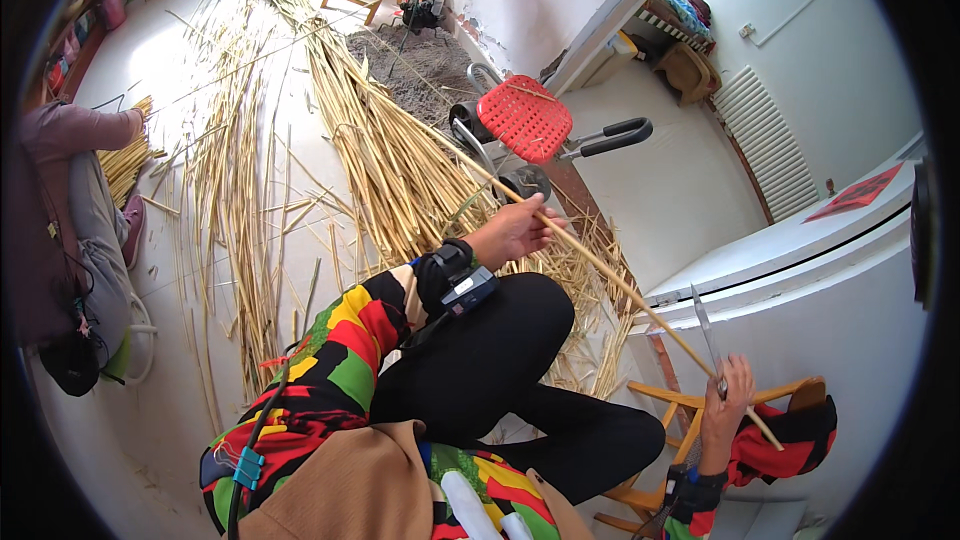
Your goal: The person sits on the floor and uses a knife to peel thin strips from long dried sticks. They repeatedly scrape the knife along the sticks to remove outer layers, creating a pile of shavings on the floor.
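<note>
One long, thin reed stalk (615, 281) runs slantwise from the upper left down to the right, across both hands. My left hand (517, 231) pinches it above my raised knee, with the other fingers curled loosely. Lower right, my right hand (727, 390) is closed around the handle of a knife (703, 321) and the stalk near its end. The blade points upward, close beside the stalk. A thick bundle of dry stalks (382, 165) lies on the floor beyond my left hand, its near ends spreading toward my legs.
Looser stalks (232, 240) and cut scraps (592, 270) litter the tiles. A red-seated metal chair (525, 118) stands ahead by a doorway. A wooden chair (645, 499) is beside my right arm. At left, another person (82, 165) sits near a stalk bundle (124, 161).
</note>
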The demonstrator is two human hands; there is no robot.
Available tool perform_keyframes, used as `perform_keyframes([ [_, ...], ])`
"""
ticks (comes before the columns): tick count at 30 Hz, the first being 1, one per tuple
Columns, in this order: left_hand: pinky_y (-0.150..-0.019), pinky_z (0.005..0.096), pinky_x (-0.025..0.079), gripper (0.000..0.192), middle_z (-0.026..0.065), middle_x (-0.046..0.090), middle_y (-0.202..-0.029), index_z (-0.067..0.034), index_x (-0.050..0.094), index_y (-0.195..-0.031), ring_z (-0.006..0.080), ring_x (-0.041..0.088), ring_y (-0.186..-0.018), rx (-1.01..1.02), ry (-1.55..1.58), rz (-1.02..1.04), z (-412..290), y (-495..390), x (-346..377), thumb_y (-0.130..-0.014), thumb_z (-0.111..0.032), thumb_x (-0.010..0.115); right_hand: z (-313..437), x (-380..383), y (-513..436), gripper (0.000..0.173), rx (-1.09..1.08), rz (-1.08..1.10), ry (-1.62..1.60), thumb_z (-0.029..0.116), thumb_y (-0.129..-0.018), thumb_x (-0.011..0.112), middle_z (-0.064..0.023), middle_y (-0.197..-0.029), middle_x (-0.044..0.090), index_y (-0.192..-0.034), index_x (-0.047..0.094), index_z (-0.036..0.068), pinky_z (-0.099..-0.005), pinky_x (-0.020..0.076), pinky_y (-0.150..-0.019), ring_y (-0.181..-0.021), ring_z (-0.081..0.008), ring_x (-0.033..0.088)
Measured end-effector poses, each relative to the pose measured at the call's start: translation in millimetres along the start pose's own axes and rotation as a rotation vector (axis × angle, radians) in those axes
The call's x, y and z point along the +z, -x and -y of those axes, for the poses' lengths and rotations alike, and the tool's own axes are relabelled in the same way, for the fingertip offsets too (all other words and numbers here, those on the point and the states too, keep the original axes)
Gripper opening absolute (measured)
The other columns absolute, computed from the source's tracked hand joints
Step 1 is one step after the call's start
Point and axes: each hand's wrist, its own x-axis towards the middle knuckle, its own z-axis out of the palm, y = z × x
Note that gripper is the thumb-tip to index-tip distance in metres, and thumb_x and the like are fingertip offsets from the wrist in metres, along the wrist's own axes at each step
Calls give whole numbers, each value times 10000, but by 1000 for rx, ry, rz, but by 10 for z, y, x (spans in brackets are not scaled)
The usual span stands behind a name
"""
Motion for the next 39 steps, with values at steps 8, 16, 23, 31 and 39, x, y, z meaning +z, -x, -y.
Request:
perform_keyframes([
  [8,-738,323,567,384,123,700,-1050,-32,614,-1120,186,646,-827,-66,-30,253,304,689,1081,-1114,-371,435,-753,-667,171,169,119,109,-129,57,-886,630,-132,-682,388,-890,474,-8,-392,346,-567,-600,-253,410],
  [16,-692,284,527,305,37,596,-991,-91,634,-1168,134,609,-810,-153,-35,713,978,1288,2189,-1083,-360,518,-2669,-2573,1599,173,417,-113,273,88,-966,585,-130,-948,513,-1077,536,-35,-379,427,-790,-860,-219,491],
  [23,-598,293,526,223,27,602,-908,-112,592,-1081,139,614,-743,20,-220,910,1209,1935,3037,-1052,-325,532,-3347,-3017,2790,514,808,-138,236,204,-1022,598,-149,-1293,561,-1459,476,-38,-349,437,-1026,-1131,-253,577],
  [31,-535,265,509,361,39,650,-772,-56,679,-1007,124,581,-583,735,-202,888,-710,1604,2982,-1088,-372,525,-1959,-2295,2226,280,601,-11,-216,166,-949,615,-63,-920,573,-1154,589,-23,-333,496,-757,-813,-152,582],
  [39,-658,241,516,326,37,643,-943,10,610,-1253,100,597,-784,710,-396,337,-1862,1589,1903,-1056,-249,587,-20,-844,753,171,617,244,-1050,147,-933,631,-28,-713,624,-1031,594,12,-208,374,-464,-522,-43,494],
])
